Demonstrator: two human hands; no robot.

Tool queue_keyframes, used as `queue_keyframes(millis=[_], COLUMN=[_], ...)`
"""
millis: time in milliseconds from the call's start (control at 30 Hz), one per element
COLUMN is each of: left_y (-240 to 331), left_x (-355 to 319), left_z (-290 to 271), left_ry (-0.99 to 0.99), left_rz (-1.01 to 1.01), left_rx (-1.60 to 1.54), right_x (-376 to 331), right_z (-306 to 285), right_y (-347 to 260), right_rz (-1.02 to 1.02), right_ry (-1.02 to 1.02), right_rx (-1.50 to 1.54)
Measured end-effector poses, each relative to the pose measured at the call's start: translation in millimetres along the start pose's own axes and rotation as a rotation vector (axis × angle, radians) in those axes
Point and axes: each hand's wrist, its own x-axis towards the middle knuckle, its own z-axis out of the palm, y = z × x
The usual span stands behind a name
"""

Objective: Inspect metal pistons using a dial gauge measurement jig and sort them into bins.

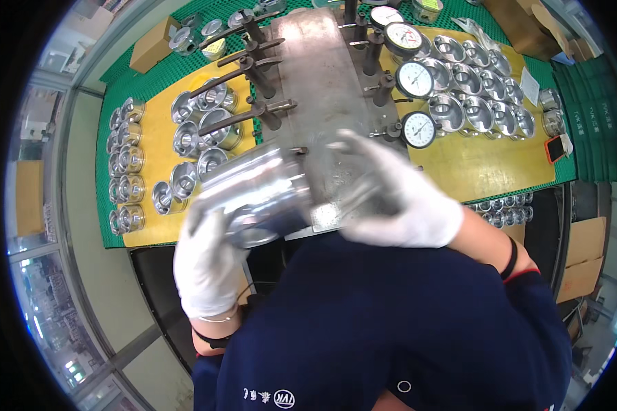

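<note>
Bright, glare on metal plate [314,89], blurred right hand [411,205], bent edges

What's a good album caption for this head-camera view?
White-gloved left hand holds a shiny metal cylinder, the open right hand beside it.
</note>
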Motion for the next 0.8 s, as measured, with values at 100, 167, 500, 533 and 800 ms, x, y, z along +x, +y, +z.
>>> queue_keyframes(millis=[100,167,500,533,800], left_y=[-3,-11,-29,-35,-60], left_x=[1,10,42,48,70], left_z=[30,28,67,68,78], left_ry=[-0.251,-0.347,-0.448,-0.449,-0.392], left_rz=[-0.435,-0.516,0.613,0.724,0.748], left_rx=[-0.315,-0.101,1.188,1.199,1.032], right_x=[9,9,17,14,-25], right_z=[27,22,4,2,11], right_y=[3,12,16,17,24], right_rz=[-0.112,-0.070,-0.099,-0.158,0.624], right_ry=[0.135,0.195,0.131,0.191,0.062], right_rx=[-0.161,-0.316,-0.665,-0.576,0.242])
